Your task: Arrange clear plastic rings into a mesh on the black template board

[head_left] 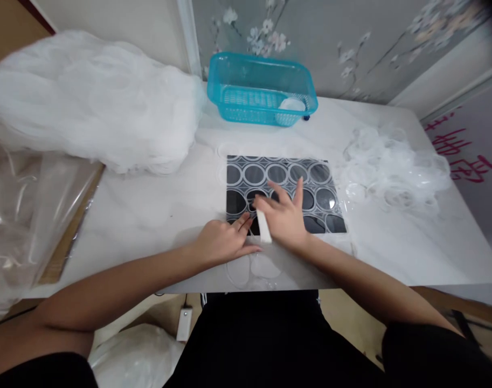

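A dark sheet (278,174) patterned with rows of pale oval rings lies flat on the white table. My right hand (286,218) is over its middle, the outer fingers raised and spread, the thumb side gripping a small white flat bar (264,226). The bar slants down past the sheet's near edge. To its left, my left hand (225,240) rests with fingertips on the sheet's lower left part and thumb stretched along the near edge; I see nothing held in it. Clear film with ring outlines (256,269) lies between the hands and the table edge.
A large heap of thin white rings (88,102) covers the back left. Behind the sheet stands a blue plastic basket (249,116) with a white round item (292,104) inside. Clear ring-shaped film scraps (395,167) pile at right. Plastic bags (35,205) lie at far left.
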`<state>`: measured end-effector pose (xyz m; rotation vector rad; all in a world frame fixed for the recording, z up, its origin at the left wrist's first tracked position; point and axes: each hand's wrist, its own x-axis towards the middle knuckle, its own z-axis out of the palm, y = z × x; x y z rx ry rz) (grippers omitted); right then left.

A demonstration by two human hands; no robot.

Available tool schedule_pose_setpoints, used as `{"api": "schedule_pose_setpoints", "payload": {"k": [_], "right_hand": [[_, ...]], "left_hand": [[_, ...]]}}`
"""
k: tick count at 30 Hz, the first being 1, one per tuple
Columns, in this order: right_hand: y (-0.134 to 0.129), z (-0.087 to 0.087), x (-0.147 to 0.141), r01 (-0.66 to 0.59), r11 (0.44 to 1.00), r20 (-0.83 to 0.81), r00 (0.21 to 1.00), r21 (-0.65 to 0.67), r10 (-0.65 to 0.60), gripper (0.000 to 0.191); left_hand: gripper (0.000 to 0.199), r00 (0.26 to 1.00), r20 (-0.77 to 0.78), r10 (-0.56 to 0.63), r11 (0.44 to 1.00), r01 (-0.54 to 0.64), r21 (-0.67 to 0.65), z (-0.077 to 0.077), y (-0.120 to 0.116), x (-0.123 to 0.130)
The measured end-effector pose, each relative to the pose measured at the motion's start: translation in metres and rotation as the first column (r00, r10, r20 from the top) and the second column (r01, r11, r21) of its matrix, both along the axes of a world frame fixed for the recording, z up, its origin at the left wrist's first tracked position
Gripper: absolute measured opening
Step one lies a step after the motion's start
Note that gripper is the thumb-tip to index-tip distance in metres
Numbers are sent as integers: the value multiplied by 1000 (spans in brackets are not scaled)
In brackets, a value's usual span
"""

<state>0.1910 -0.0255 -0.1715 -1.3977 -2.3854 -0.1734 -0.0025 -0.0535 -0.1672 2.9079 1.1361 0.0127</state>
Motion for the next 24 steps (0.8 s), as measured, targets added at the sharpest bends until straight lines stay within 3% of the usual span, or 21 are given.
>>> {"api": "schedule_pose_setpoints", "payload": {"k": [3,6,8,10,13,15,19,24], "right_hand": [[45,21,27,304,947,-208,938,105,-278,27],[56,42,54,419,899,-443,835,126,-327,32],[38,44,59,353,934,-515,811,54,-277,30],[12,35,55,237,968,-557,793,-88,-245,25],[-18,12,41,114,947,-610,740,-301,-284,23],[-25,0,35,99,924,-623,712,-368,-324,23],[-24,-7,34,110,922,-646,682,-372,-343,20],[-26,-7,34,116,944,-643,706,-308,-297,16]], "left_hand": [[76,999,-27,22,1000,-22,12,-2,-1,-1],[71,999,15,32,999,-32,19,-1,2,-4],[66,996,84,19,1000,-21,22,1,7,-5],[63,990,142,-12,999,7,39,5,12,0],[64,989,133,-64,996,55,76,9,15,16],[68,994,77,-77,995,71,68,11,16,29],[72,998,-6,-58,998,58,15,9,17,44],[69,997,-30,-67,998,67,14,6,17,42]]}}
